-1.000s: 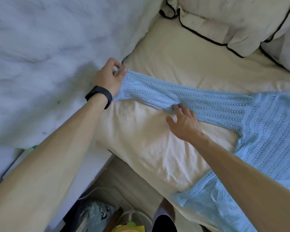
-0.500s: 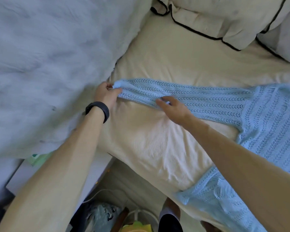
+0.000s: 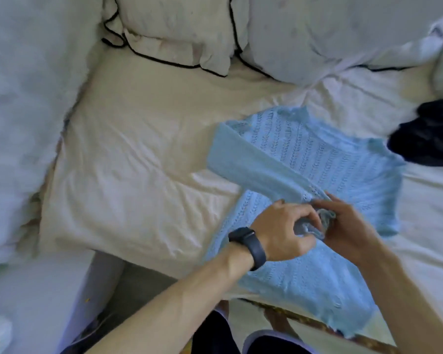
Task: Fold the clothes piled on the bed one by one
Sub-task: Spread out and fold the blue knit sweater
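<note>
A pale blue sweater (image 3: 343,159) lies flat on the bed (image 3: 138,154). Its sleeve (image 3: 251,167), stretched out to the left a second ago, is now folded diagonally across the body. The left hand (image 3: 284,226) and right hand (image 3: 351,228) both pinch the cuff (image 3: 315,224) over the sweater's middle. This sleeve fold looks nearly done; a dark garment (image 3: 430,134) waits beyond

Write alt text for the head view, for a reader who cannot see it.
The left hand and right hand pinch the end of a sleeve folded across a light blue knit sweater that lies flat on a cream bed. A dark cloth lies at the right edge, and pillows lie at the head of the bed.
</note>
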Demonstrator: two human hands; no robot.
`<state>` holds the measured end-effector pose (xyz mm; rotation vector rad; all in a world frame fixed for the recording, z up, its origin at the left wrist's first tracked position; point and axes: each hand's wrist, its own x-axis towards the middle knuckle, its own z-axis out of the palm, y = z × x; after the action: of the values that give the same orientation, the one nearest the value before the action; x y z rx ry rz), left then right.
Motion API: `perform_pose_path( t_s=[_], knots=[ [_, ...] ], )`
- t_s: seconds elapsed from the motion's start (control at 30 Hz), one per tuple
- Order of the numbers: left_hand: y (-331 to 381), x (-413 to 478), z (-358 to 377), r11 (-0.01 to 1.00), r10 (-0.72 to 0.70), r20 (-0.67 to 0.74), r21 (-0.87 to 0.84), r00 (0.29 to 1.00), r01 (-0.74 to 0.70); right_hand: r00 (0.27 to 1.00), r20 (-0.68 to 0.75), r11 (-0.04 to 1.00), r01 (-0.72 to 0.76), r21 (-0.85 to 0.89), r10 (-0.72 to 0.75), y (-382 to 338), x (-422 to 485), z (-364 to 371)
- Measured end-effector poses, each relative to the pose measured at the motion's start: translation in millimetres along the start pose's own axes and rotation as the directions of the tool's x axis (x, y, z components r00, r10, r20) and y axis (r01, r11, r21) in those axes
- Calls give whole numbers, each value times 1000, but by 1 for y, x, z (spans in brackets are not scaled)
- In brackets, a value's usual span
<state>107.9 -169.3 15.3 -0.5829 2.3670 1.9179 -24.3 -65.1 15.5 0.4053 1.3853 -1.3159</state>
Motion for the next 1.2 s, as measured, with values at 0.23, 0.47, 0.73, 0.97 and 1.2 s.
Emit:
perform_pose_path(
  t_s=[0.23, 0.47, 0.73, 0.97, 1.2],
  knots=[
    [-30, 13, 170, 839, -11, 29, 543, 1000, -6, 891, -417, 942, -30, 335, 177, 91, -40, -229],
    [-94, 5, 209, 343, -498, -5, 917, 867, 203, 821, -569, 935, -163, -315, -49, 150, -2, -316],
    [-89, 15, 207, 294, -533, -22, 933, 846, 210, 852, -454, 677, -175, -714, -259, 152, -22, -328],
    [-73, 33, 152, 551, -313, -374, 677, 873, 488, 800, -487, 538, -255, -804, -349, 126, -36, -295],
    [-109, 79, 40, 579, -348, -596, 470, 724, 666, 857, -152, 432, 90, -897, -493, 41, 50, -124]
  ],
)
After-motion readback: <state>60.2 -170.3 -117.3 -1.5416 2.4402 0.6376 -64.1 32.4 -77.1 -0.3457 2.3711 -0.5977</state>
